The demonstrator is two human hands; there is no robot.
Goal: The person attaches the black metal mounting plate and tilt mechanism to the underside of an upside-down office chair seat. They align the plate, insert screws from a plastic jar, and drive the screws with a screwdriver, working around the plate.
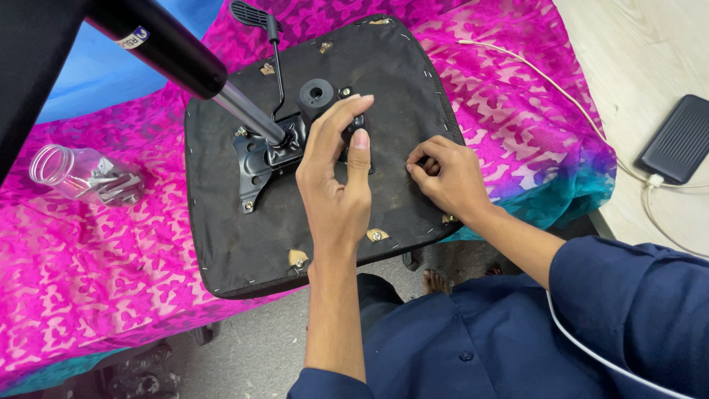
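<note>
An upturned office chair seat, black underside up, lies on a pink patterned cloth. The left hand rests on the black metal tilt mechanism at the middle of the seat, its fingers loosely spread over the black knob. The right hand sits just beside it on the fabric, fingers pressed together, pinching something too small to tell. A clear plastic jar with metal parts lies well apart at the left.

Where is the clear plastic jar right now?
In the head view, the clear plastic jar lies on its side at far left on the pink cloth, left of the upturned black seat base.
</note>
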